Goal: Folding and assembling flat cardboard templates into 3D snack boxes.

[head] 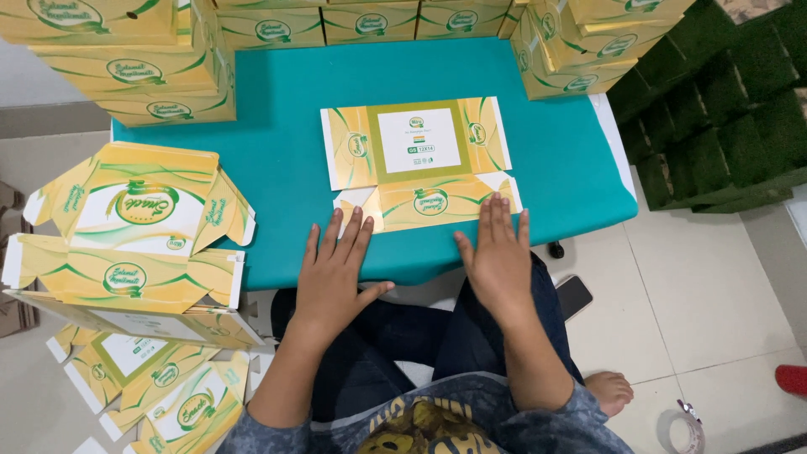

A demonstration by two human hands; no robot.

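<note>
**Flat carton blank on the teal table, both hands pressing the near flap**

On the teal table (277,151), pretty much dead centre, lies a flat carton blank (418,160), yellow and green with a white square panel in the middle. It sits unfolded, printed side up, near the front edge of the table.

Left hand (334,273) is flat, fingers spread and stretched forward, fingertips just reaching the near left corner of the blank. It isn't gripping anything, just resting palm down at the table edge. Right hand (498,256) is the same deal: open, fingers together and straight, laid on the near right flap. Neither hand has hold of anything; both only press down.

My guess on handling: thin printed card, so very light, stiff across the panels but bendy along the creases. The glossy print probably slides easily on the table cover. Edges and small corner flaps look like they'd crumple if pinched hard, so I'd take it by the long flaps, near the fold lines, with flat fingers.

Around it: assembled boxes (143,71) stacked along the back and both rear corners, half-folded cartons (126,244) piled to the left, more flat blanks (160,382) on the floor, a tape roll (685,429) bottom right, and a phone (573,296) by the knee.
</note>
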